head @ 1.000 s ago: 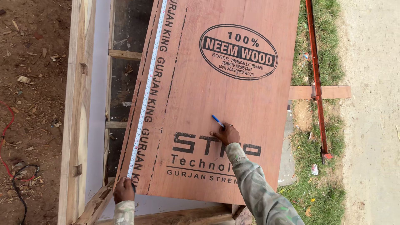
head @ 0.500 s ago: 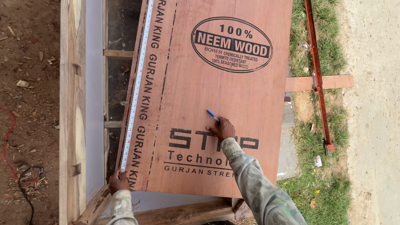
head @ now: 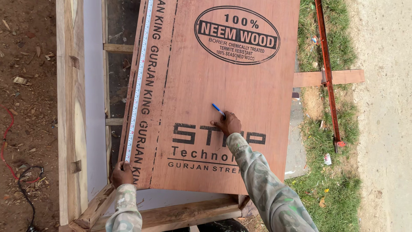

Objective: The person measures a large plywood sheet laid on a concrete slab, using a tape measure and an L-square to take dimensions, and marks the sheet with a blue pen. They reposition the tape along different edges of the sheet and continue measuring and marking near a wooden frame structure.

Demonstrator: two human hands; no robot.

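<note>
Plywood (head: 240,86) lies flat on a wood frame (head: 71,107), w/ a tape (head: 138,81) stretched along its left edge. Left hand (head: 122,173) closed on the tape's end at the near-left corner. Right hand (head: 228,123) rests mid-sheet, fingers pinching a blue pen (head: 218,110), tip on the board.

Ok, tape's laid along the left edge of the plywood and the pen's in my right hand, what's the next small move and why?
Probably bring the right hand with the blue pen across to the measuring tape. The pen sits mid-sheet on the plywood sheet, well away from the tape, while the left hand pins the tape's near end at the sheet's edge, so no mark can be read off there yet.
</note>
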